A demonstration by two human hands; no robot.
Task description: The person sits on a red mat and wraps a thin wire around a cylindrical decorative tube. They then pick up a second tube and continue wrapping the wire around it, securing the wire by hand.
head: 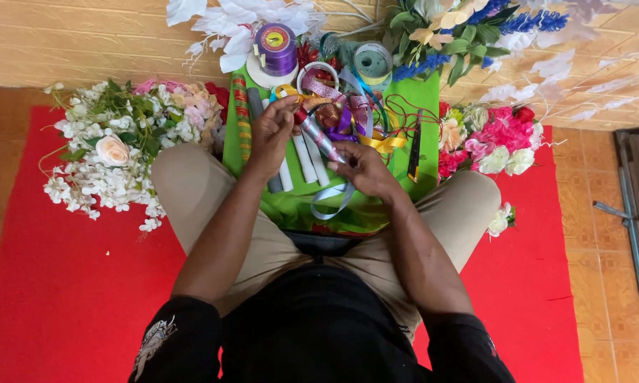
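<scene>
1. Left hand [271, 135] pinches the top of a silver stick [318, 138]; right hand [362, 169] is clamped on its lower end, above the green cloth [419, 106].
2. Risk: the trailing ribbon [334, 202] may snag in the ribbon pile [348, 113] and unwind.
3. Risk: the stick may slip from the fingertip grip.

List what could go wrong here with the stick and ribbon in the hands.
1. The loose silver ribbon hangs below the right hand; it may snag or unwind from the stick.
2. The left hand pinches only the stick's tip, so it might slip.
3. A black knife-like tool lies close by the right hand; a blind reach could be risky.
</scene>
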